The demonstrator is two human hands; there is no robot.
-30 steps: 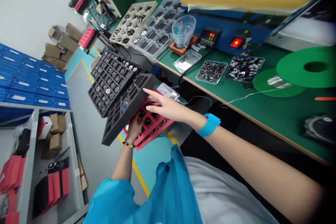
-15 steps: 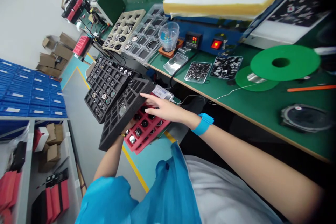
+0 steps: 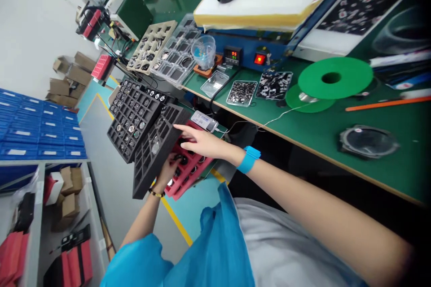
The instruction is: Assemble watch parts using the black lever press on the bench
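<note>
My right hand (image 3: pixel 205 142), with a blue wristband, grips the raised edge of a black compartment tray (image 3: pixel 143 175). The tray tilts up, with a clear round piece (image 3: pixel 155 147) in one of its compartments. My left hand (image 3: pixel 167 170), wearing a beaded bracelet, reaches under that tray over a red compartment tray (image 3: pixel 191 163). Its fingers close around a dark round watch part (image 3: pixel 182 159) there; the tray hides some of the hand. Other round watch parts sit in the red tray's compartments.
Another black tray (image 3: pixel 129 119) full of watch parts lies beyond. A white device (image 3: pixel 204 121) with a cable sits by my right hand. On the green bench (image 3: pixel 289 143) are small parts boxes (image 3: pixel 241 93), a plastic cup (image 3: pixel 204 51), a green spool (image 3: pixel 350 78) and a watch-like case (image 3: pixel 368 141).
My left hand has come into clearer view below the tilted black tray, its fingers now at a dark round part in the red tray. The camera view has shifted slightly.
</note>
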